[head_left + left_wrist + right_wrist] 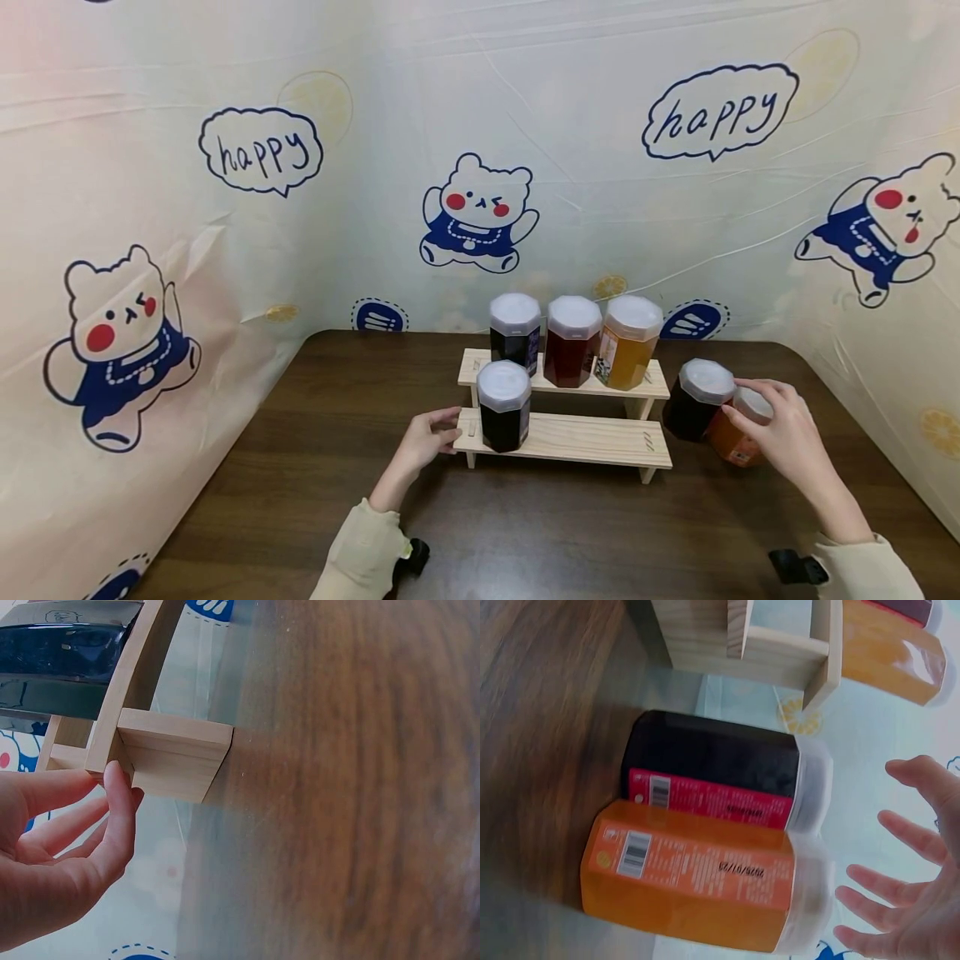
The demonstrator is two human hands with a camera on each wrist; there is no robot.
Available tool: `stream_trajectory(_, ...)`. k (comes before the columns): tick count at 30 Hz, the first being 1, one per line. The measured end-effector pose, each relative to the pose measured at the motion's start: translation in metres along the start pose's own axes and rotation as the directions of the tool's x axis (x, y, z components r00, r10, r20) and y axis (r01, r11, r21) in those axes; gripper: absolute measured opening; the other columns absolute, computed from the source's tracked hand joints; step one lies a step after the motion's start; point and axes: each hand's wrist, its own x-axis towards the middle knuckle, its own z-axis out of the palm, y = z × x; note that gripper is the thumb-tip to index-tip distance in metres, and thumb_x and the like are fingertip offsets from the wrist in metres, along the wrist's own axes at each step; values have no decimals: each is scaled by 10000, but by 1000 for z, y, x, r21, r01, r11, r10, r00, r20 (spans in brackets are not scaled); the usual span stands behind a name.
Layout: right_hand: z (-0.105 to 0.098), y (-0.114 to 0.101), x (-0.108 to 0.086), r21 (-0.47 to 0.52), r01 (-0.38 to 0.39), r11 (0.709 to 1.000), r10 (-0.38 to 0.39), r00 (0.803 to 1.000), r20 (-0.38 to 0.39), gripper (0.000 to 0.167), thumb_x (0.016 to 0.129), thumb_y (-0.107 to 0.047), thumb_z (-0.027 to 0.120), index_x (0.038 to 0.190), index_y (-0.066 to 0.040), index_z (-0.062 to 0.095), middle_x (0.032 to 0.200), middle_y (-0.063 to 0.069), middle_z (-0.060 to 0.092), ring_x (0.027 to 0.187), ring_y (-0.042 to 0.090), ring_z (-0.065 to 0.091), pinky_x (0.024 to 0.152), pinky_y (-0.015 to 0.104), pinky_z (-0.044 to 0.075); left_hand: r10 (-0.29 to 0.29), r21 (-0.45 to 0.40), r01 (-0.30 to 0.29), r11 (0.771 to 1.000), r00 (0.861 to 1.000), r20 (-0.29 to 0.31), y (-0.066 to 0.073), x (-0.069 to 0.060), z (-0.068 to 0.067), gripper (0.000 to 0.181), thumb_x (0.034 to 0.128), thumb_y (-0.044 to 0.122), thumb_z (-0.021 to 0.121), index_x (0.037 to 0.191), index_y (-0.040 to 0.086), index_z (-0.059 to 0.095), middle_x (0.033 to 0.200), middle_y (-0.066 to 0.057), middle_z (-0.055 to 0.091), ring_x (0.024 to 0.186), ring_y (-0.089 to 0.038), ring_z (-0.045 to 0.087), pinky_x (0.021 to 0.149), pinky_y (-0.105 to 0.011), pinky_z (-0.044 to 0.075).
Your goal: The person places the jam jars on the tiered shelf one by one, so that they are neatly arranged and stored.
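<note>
A two-step wooden rack (585, 435) stands on the table. My left hand (426, 437) pinches the left end of its lower step between thumb and fingers, as the left wrist view shows. Close by on that step sits a dark jar (504, 425) with a white lid. To the right of the rack, a second dark jar (686, 410) and an orange jar (690, 881) stand side by side on the table. Over the orange jar's lid my right hand (787, 429) is spread; in the right wrist view its fingers (892, 889) are apart from the lid.
On the upper step stand a dark jar (513, 340), a red jar (572, 350) and an amber jar (628, 354). A patterned cloth (360, 167) hangs behind and beside the brown table (495, 533). Both jars right of the rack stand near its end.
</note>
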Motion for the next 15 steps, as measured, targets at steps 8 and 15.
stream_trajectory(8,-4,13,0,-22,-48,999,48,999,-8,372,776,-147,663,1060,65,549,1112,335,390,966,505,325,726,597,278,6,-1,-6,1000,1000,2,-1,0,0,358,788,-103,549,1145,-118,523,969,-217,555,595,-109,531,547,-289,530)
stream_trajectory(15,-6,24,0,-41,-83,996,84,996,20,415,777,-159,667,1087,73,519,1145,380,337,1002,562,273,764,640,246,17,18,-17,1000,1000,4,0,-1,0,356,794,-92,551,1147,-126,516,974,-225,551,603,-124,540,547,-306,534)
